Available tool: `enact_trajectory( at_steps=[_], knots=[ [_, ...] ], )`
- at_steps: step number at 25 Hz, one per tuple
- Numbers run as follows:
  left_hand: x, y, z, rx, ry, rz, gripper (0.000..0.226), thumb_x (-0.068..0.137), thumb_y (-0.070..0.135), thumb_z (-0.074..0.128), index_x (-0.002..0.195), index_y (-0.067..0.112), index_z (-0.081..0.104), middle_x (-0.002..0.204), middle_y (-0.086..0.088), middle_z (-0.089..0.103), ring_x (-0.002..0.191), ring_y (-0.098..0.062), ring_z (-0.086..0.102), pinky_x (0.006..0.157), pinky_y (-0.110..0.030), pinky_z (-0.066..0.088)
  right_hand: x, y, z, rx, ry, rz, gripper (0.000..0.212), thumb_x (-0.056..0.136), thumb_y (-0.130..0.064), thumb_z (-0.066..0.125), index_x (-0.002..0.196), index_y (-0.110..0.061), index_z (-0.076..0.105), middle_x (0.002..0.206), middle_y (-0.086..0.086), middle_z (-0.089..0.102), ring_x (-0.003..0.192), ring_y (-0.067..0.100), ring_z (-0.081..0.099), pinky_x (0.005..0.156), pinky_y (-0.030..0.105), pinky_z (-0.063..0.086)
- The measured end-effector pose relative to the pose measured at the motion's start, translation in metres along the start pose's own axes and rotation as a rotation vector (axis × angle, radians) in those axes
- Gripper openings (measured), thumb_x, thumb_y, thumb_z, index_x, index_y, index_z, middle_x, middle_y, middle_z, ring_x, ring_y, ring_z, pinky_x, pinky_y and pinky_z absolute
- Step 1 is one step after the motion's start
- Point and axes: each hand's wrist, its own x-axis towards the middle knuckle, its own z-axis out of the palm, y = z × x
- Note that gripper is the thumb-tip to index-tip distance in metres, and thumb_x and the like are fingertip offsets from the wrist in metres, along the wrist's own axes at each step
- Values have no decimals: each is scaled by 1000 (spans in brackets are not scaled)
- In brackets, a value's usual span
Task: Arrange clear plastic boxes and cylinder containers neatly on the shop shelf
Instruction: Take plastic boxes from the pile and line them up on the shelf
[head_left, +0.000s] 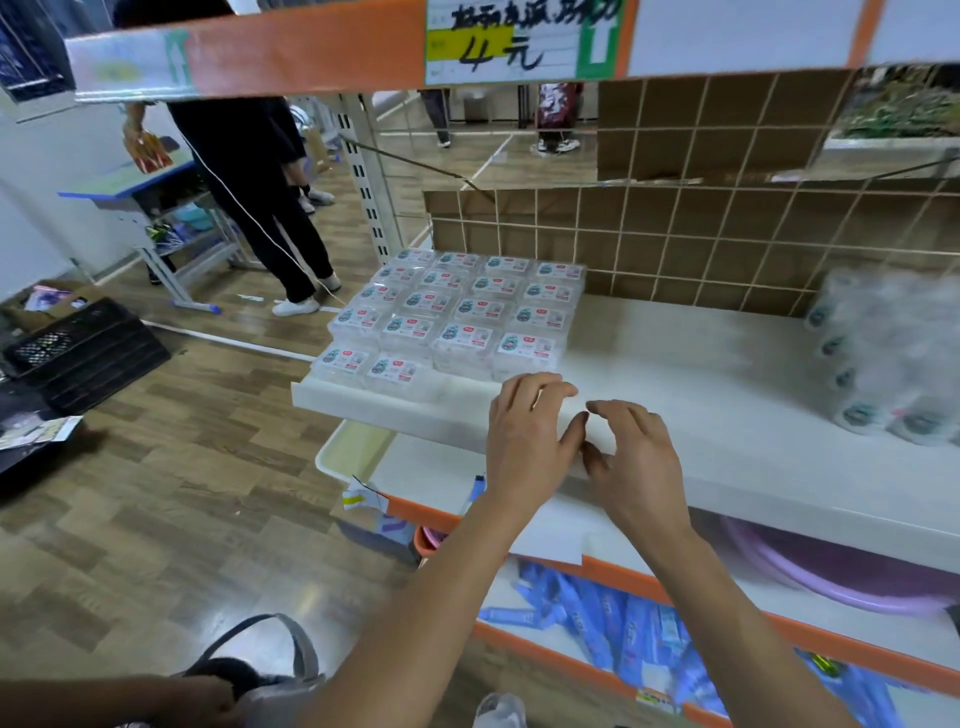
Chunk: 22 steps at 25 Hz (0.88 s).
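- Nothing is seen to be gripped: the left hand (524, 431) and the right hand (636, 452) are held side by side with fingers loosely bent, just below the centre of the frame, over the front edge of the white shelf (727, 364).
- Clear plastic boxes (457, 312) are set out left of centre in a tidy grid with labels upward, stacked more than one deep at the shelf's left end.
- Only the left part of the nearest row is filled. A gap is left at its right, just beyond the left hand's fingertips.
- Cylinder containers (872, 364) are piled on their sides at the right edge of the frame, blurred and well apart from the boxes.
- The box block is judged largely done, with the front row yet to be completed. The cylinders look grouped, but how neatly cannot be told.
- Cardboard (727, 234) behind a wire grid backs the shelf, and a handwritten price label (519, 41) is fixed at top centre.
- Blue packets (623, 623) and a purple basin (831, 571) are kept on the lower shelves at lower right.
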Motion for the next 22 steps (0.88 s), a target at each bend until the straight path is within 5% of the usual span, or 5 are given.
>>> enact_trajectory(
  at_steps=[15, 22],
  knots=[
    [-37, 137, 30, -68, -37, 123, 32, 80, 37, 53, 103, 18, 65, 110, 2, 61, 106, -14, 50, 87, -32, 45, -66, 66, -114, -53, 85, 67, 46, 74, 2, 68, 119, -6, 58, 122, 11, 59, 112, 33, 51, 88, 36, 43],
    [-54, 180, 57, -119, -30, 144, 33, 79, 39, 55, 102, 18, 65, 109, 3, 62, 104, -15, 54, 87, -30, 44, -85, 102, -146, -84, 98, 139, 50, 71, 6, 66, 118, -7, 59, 121, 10, 60, 112, 32, 51, 83, 27, 37]
  ],
)
